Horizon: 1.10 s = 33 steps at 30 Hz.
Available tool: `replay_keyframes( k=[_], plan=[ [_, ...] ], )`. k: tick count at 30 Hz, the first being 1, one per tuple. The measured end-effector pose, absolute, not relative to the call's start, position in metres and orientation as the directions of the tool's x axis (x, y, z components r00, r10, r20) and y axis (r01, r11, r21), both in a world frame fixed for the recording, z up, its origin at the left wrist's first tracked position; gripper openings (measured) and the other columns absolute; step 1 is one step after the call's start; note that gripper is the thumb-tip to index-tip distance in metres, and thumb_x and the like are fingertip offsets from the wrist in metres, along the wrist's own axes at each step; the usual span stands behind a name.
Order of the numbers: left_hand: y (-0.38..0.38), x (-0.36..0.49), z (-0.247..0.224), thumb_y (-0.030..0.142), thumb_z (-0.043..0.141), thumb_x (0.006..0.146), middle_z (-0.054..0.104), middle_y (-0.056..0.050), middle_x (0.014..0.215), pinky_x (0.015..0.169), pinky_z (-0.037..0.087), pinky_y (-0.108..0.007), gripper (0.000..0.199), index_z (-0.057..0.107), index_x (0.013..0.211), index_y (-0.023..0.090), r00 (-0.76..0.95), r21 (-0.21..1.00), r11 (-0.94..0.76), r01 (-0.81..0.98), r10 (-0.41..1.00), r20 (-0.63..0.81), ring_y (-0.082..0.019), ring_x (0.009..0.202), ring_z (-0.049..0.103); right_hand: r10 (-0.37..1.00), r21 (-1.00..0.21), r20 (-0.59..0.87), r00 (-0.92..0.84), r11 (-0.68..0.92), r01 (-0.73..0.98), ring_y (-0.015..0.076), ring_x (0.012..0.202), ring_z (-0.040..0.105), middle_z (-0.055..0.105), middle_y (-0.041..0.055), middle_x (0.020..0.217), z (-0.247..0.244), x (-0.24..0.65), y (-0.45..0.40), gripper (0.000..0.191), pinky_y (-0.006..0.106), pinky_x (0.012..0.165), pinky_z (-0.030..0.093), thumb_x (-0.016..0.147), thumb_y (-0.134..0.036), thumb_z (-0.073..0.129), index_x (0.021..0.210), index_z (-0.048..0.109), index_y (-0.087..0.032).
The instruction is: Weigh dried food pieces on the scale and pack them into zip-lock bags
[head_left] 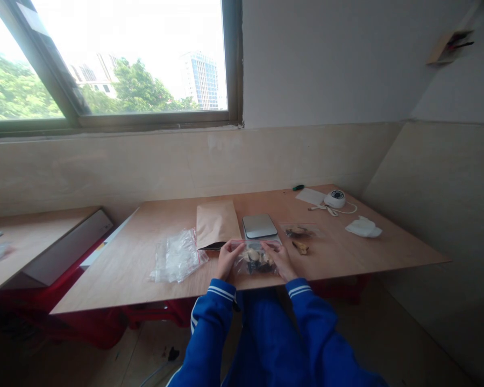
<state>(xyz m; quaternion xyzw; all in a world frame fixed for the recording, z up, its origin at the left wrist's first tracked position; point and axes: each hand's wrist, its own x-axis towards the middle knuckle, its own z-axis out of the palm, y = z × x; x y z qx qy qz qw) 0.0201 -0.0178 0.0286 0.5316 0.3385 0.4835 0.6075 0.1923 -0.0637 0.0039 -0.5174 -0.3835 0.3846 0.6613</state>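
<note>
A clear zip bag (pixel 255 261) with pale and dark dried pieces inside lies at the table's front edge. My left hand (pixel 227 259) pinches its top left corner, and my right hand (pixel 280 259) pinches the top right. Just behind the bag is a flat scale (pixel 259 226) with a silver top. To the left of the scale lies a brown paper bag (pixel 216 221), its dark mouth toward me. Several clear plastic bags (pixel 176 257) are piled left of it. On the right are another filled clear bag (pixel 300 231) and a loose brown piece (pixel 300 248).
At the back right of the table (pixel 116 277) are a white round device (pixel 334 199) with a cable, a white sheet (pixel 310 196), a green-handled tool (pixel 298 187) and crumpled white plastic (pixel 363 228). Red stools (pixel 165 313) stand below.
</note>
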Motion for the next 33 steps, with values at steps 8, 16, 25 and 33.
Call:
replay_keyframes(
  k=[8,16,25,33],
  plan=[
    [-0.016,0.02,0.024,0.04,0.072,0.066,0.07,-0.007,0.078,0.066,0.047,-0.026,0.034,0.068,0.085,0.012,0.272,0.974,-0.052,-0.219,0.956,0.112,-0.016,0.072,0.062,0.914,-0.981,0.129,0.384,0.175,-0.087,0.0227,0.078,0.067,0.073,0.0082,0.078,0.003,0.193,-0.064,0.04,0.034,0.076,0.053,0.064,-0.052,0.074,0.084,0.073,-0.017],
    [-0.017,0.019,0.026,0.038,0.074,0.064,0.069,-0.006,0.075,0.065,0.046,-0.025,0.031,0.07,0.081,0.013,0.279,0.974,-0.017,-0.227,0.957,0.082,-0.016,0.07,0.061,0.916,-0.979,0.127,0.379,0.178,-0.104,0.0228,0.079,0.067,0.073,0.0083,0.078,0.005,0.194,-0.066,0.037,0.036,0.079,0.053,0.063,-0.05,0.076,0.081,0.073,-0.017],
    [-0.019,0.019,0.029,0.039,0.075,0.064,0.068,-0.005,0.071,0.064,0.046,-0.025,0.031,0.068,0.079,0.013,0.264,0.973,-0.017,-0.228,0.961,0.079,-0.016,0.069,0.061,0.931,-0.979,0.104,0.35,0.159,-0.131,0.0222,0.083,0.067,0.073,0.008,0.083,0.011,0.192,-0.069,0.033,0.032,0.076,0.053,0.064,-0.047,0.075,0.081,0.073,-0.018],
    [-0.022,0.02,0.029,0.039,0.072,0.067,0.068,-0.005,0.082,0.074,0.047,-0.026,0.031,0.067,0.086,0.015,0.295,0.966,-0.028,-0.258,0.95,0.106,-0.017,0.079,0.062,0.962,-0.978,0.101,0.253,0.143,-0.153,0.0202,0.078,0.068,0.073,0.0059,0.086,0.013,0.194,-0.07,0.037,0.031,0.073,0.053,0.064,-0.046,0.075,0.091,0.071,-0.02]
  ],
)
